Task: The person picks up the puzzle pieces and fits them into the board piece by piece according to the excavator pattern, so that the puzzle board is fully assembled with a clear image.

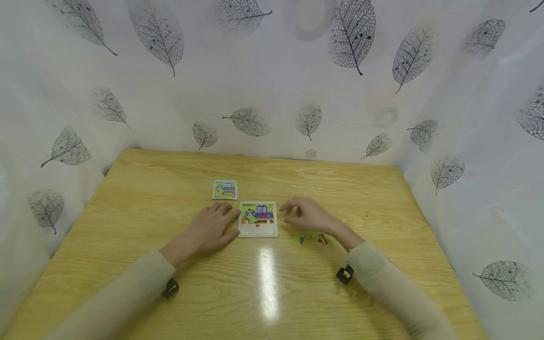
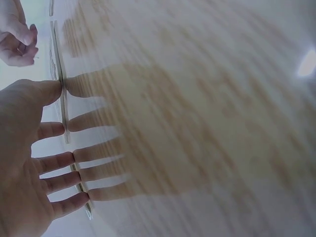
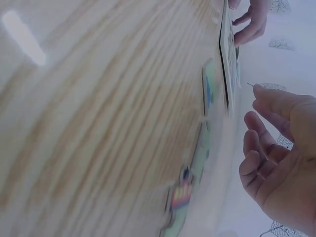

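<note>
A square jigsaw puzzle board [image 1: 258,231] lies on the table, its upper part showing a blue-purple vehicle on green and its lower strip bare white. My left hand [image 1: 214,227] rests at its left side, thumb and index finger straight and touching the edge. Just right of the board my right hand [image 1: 309,215] is held above the table. Its fingers are loosely bent, with nothing visible between them in the right wrist view. Below that hand lie several loose puzzle pieces [image 3: 180,195], mostly green with red, yellow and blue parts.
A smaller picture card [image 1: 225,190] with a similar vehicle lies behind the board, to the left, close to my left fingertips. The wooden table [image 1: 170,170] ends at a white curtain [image 1: 272,85] printed with dark leaves, which also hangs along both sides.
</note>
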A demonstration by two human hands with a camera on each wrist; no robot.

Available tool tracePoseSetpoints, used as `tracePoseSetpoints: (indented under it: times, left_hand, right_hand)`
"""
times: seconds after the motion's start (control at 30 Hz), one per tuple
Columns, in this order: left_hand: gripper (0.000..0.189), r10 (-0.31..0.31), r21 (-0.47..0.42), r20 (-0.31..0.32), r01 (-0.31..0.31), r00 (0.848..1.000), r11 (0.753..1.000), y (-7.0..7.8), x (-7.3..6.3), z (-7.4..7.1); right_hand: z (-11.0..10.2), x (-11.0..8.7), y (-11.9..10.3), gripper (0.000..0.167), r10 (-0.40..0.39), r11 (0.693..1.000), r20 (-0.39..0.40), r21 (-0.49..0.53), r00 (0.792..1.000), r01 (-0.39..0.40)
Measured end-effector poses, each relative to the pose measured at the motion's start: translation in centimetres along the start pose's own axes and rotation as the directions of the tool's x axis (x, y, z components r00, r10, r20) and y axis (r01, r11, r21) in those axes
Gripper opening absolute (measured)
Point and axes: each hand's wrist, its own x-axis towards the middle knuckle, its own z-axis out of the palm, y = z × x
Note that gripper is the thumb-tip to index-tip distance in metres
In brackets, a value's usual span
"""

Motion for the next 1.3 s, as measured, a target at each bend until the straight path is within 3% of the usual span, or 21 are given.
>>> tracePoseSetpoints:
  times: [0.2, 0.37, 0.57, 0.9, 1.0, 1.3]
  left_hand:
    - [0.058, 0.001, -0.004, 0.003, -0.001, 1.000, 1.000, -0.1, 0.1, 0.0]
    - [0.058, 0.000, 0.000, 0.005, 0.000, 1.000, 1.000, -0.1, 0.0, 0.0]
    - [0.058, 0.000, 0.001, 0.003, 0.000, 1.000, 1.000, -0.1, 0.0, 0.0]
    - [0.058, -0.003, -0.011, 0.002, 0.003, 1.000, 1.000, -0.1, 0.0, 0.0]
    - [0.058, -0.005, -0.013, 0.003, 0.005, 1.000, 1.000, -0.1, 0.0, 0.0]
    - [0.057, -0.002, -0.010, 0.005, 0.002, 1.000, 1.000, -0.1, 0.1, 0.0]
  right_hand:
    - [-0.9, -1.7, 0.4, 0.031, -0.025, 0.998, 0.004, -0.054, 1.000, 0.025]
    - [-1.0, -2.9, 0.6, 0.032, 0.005, 0.993, 0.040, -0.117, 0.999, 0.000]
    - [-0.8, -3.7, 0.6, 0.034, -0.050, 0.982, 0.062, -0.177, 0.997, 0.060]
    - [-0.1, -3.9, 1.1, 0.029, -0.102, 0.972, 0.094, -0.204, 0.990, 0.120]
    - [0.1, -3.8, 1.0, 0.023, -0.099, 0.970, 0.094, -0.212, 0.991, 0.117]
    - [0.7, -3.5, 0.2, 0.030, -0.080, 0.973, 0.108, -0.206, 0.991, 0.101]
